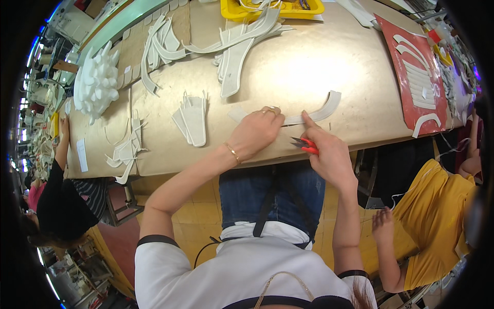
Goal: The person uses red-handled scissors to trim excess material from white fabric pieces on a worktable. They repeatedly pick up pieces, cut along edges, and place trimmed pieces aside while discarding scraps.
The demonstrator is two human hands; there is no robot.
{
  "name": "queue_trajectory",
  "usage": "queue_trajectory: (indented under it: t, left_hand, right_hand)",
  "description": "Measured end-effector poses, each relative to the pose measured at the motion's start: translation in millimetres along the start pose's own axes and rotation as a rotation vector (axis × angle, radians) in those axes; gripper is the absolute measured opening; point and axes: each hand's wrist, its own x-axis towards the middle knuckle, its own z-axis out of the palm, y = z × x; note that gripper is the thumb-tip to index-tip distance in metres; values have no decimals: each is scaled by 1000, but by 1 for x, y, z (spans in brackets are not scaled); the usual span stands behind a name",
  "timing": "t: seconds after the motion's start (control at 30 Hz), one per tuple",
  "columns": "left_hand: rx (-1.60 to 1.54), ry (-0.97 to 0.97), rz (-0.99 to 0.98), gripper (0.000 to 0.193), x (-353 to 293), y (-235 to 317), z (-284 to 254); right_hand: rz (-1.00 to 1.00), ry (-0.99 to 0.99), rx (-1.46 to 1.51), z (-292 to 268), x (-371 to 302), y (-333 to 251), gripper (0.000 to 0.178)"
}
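A curved off-white fabric strip [328, 107] lies on the table near its front edge. My left hand [257, 132] is closed over the strip's left part, its fingers bent and pressed down; the fingertips are partly hidden. In my right hand [329, 154] are small red-handled thread snips [307, 148], held in the palm with the dark blades pointing left. My right index finger reaches out and touches the strip. To the left of my left hand lies a small stack of off-white tapered pieces [193, 121] with loose threads.
More off-white pieces [232, 67] lie farther back, below a yellow tray [272, 11]. A white heap [96, 82] and threaded pieces [126, 149] are at left. A red sheet [406, 67] bears white strips at right. Co-workers sit on both sides, one in yellow [432, 216].
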Motion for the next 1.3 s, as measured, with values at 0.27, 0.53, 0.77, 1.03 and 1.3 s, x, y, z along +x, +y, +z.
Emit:
queue_trajectory:
  t: [0.27, 0.53, 0.77, 1.03, 1.3]
  left_hand:
    - [-383, 207, -793, 7, -80, -2, -71]
    - [11, 55, -491, 21, -65, 32, -69]
    - [-212, 35, -385, 21, 78, 57, 23]
    - [-363, 148, -280, 15, 123, 105, 79]
    - [-475, 175, -125, 43, 82, 96, 42]
  right_hand:
    - [40, -35, -132, -8, -12, 2, 12]
    - [74, 86, 335, -23, -52, 28, 12]
    - [230, 22, 846, -19, -109, 31, 7]
    - [200, 18, 938, -11, -139, 34, 3]
    - [108, 39, 870, -22, -126, 27, 4]
